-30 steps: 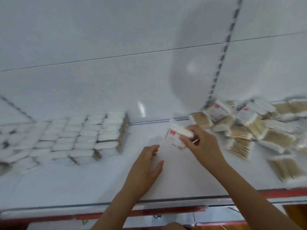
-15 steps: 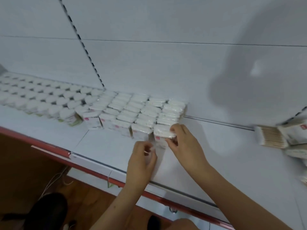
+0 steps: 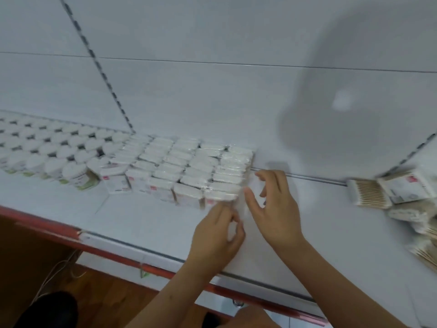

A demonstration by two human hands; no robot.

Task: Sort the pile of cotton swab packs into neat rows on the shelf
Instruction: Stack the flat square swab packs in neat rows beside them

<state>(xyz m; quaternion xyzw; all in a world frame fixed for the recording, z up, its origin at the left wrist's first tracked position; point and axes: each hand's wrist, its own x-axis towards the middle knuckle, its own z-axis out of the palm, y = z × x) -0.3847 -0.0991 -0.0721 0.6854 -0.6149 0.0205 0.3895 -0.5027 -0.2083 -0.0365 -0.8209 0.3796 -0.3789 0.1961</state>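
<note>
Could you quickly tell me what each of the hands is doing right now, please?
Left hand: fingers loosely curled, holding nothing, just below the front pack.
Right hand: open, fingers spread, holding nothing, beside the rows.

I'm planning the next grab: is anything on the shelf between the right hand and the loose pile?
Nothing visible: bare shelf lies between the right hand, empty beside the rows, and the pile.

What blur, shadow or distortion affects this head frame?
Head view: a large soft shadow falls on the back wall; both the left hand and right hand are motion-smeared; the loose pile at right is blurred; wide-angle bending curves the shelf edge.
</note>
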